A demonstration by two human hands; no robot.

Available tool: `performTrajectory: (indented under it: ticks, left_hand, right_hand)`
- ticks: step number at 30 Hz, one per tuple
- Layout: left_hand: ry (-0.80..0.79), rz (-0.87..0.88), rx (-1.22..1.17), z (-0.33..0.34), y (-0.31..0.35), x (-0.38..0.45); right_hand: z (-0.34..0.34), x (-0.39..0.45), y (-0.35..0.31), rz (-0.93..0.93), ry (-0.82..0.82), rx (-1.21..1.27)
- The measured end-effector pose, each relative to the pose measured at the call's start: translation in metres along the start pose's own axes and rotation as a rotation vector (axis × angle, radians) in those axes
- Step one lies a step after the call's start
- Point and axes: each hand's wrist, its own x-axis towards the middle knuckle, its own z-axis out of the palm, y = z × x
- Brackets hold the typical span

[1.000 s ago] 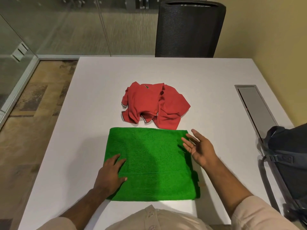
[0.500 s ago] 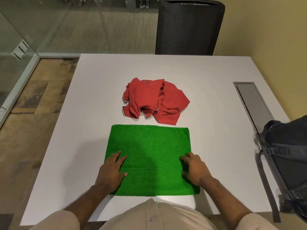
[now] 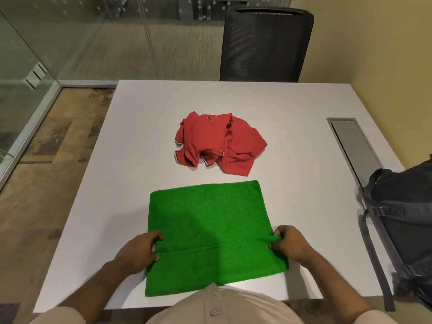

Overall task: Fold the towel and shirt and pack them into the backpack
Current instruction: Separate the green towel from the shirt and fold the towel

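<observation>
A green towel (image 3: 210,220) lies flat on the white table (image 3: 145,141) in front of me, a fold line running across its near part. My left hand (image 3: 138,252) pinches the towel's left edge at that line. My right hand (image 3: 288,243) pinches the right edge at the same line. Beyond the towel, a red shirt (image 3: 219,142) sits crumpled near the table's middle. A dark backpack (image 3: 406,213) rests on the table's right side, its straps hanging over the front edge.
A black mesh chair (image 3: 264,43) stands at the table's far side. A grey cable hatch (image 3: 353,143) is set into the table at the right. Glass partitions and floor lie to the left, a yellow wall to the right.
My right hand came down from above the towel to its right edge. Both hands went from resting flat to pinching the towel's side edges at the fold line.
</observation>
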Motion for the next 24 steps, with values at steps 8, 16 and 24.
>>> performTrajectory:
  ticks: [8,16,24]
  left_hand:
    - [-0.036,0.051,-0.020,-0.001,-0.002,-0.002]
    - [0.031,0.155,0.193,0.000,0.014,-0.001]
    - [0.233,0.064,0.254,0.003,0.024,0.009]
  right_hand:
    - [-0.022,-0.012,-0.014,-0.045,-0.117,0.510]
    - [-0.018,-0.003,-0.017,0.049,-0.057,0.646]
    - [-0.014,0.000,-0.009,0.092,-0.081,0.644]
